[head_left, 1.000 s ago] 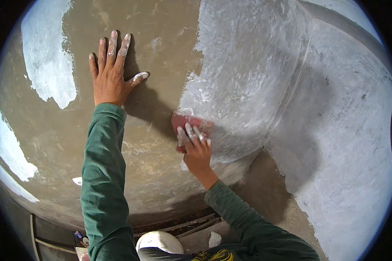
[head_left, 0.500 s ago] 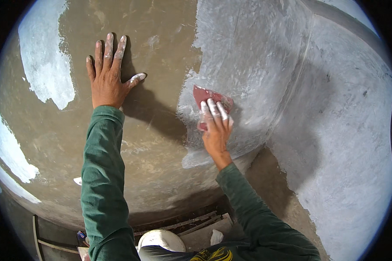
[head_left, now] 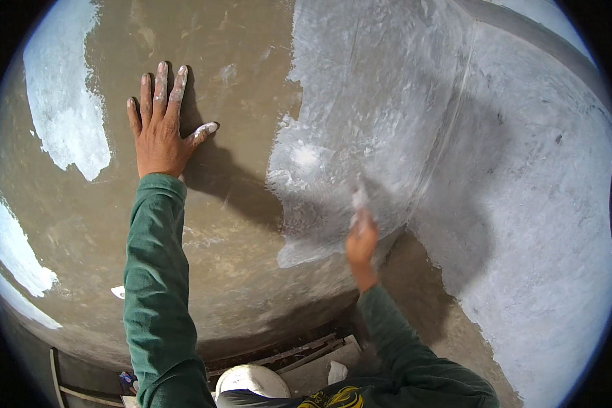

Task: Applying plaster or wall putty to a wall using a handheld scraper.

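Observation:
My left hand point(head_left: 160, 136) lies flat on the bare brown-grey wall point(head_left: 231, 102), fingers spread and tips dusted white. Lower and to the right, my right hand point(head_left: 362, 238) is closed and smeared by motion in front of the grey-white skim coat point(head_left: 387, 88). The red flat putty spreader in its grip is turned edge-on and hardly made out, so I cannot tell whether it touches the wall. Up and left of that hand, a bright white dab of putty point(head_left: 306, 156) sits near the coat's ragged left edge.
White putty patches point(head_left: 68, 95) mark the wall's left side. At right, a coated wall point(head_left: 544, 170) meets this one in a corner. Below are a white round bucket or lid point(head_left: 253, 381), wooden boards point(head_left: 319, 360) and a wooden frame point(head_left: 58, 374).
My right hand has swung down and right, off the spot where the spreader lay against the wall; a bright white dab shows there. The left hand stays planted while the view shifts slightly.

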The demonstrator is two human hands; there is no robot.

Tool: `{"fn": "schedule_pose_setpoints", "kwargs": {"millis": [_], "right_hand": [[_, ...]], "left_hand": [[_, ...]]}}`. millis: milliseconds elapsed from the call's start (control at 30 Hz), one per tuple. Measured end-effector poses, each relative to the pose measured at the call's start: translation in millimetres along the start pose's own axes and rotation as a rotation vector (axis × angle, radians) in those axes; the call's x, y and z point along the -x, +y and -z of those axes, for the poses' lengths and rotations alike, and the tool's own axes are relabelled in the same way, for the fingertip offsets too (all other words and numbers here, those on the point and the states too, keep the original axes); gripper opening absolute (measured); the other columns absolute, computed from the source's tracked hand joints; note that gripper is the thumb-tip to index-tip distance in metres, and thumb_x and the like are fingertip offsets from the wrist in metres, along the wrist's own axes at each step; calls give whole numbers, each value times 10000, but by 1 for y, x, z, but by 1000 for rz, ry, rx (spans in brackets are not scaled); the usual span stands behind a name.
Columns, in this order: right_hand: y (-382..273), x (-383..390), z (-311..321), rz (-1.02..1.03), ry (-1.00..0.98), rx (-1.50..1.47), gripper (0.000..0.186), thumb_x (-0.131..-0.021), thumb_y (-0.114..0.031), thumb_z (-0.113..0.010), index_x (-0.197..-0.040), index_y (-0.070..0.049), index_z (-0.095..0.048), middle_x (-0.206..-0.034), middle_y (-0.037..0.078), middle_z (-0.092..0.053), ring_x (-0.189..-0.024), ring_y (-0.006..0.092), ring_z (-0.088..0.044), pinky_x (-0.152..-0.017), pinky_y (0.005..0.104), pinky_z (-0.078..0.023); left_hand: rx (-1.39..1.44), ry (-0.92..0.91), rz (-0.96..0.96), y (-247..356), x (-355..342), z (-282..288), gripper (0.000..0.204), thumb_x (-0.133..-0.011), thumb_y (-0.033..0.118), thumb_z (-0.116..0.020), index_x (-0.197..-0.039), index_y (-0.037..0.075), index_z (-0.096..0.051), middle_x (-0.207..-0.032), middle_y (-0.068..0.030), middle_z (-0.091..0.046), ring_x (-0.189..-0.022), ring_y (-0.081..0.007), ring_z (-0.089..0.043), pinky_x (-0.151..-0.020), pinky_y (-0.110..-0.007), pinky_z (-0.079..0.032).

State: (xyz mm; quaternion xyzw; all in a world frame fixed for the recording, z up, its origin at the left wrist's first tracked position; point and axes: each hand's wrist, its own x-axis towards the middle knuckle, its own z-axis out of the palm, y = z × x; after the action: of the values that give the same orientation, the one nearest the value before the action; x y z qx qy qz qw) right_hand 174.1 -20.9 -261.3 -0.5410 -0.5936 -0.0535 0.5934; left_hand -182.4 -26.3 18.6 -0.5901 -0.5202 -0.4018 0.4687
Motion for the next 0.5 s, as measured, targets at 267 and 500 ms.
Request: {"fn": "schedule_pose_setpoints", "kwargs": {"millis": [267, 500], "right_hand": [[-67, -112, 4, -262, 152, -167, 427, -1005, -130, -527, -1417, -17, -538, -1191, 236, -668, -1119, 350, -644, -928, 465, -508], [-175, 0, -45, 452, -11, -52, 605, -843, 2, -628, -1433, -104, -545, -1214, 163, -676, -1080, 347, -626, -938, 468, -475]], "left_hand": [[-3, -29, 19, 9, -2, -3, 1091, -689, 577, -799, -1598, 344, -243, -1682, 40, -195, -1545, -257, -182, -1239, -562, -164], [-20, -42, 10, 3, -2, 1, 1099, -693, 585, -782, -1607, 347, -219, -1689, 30, -176, -1549, -285, -167, -1239, -567, -154]]}}
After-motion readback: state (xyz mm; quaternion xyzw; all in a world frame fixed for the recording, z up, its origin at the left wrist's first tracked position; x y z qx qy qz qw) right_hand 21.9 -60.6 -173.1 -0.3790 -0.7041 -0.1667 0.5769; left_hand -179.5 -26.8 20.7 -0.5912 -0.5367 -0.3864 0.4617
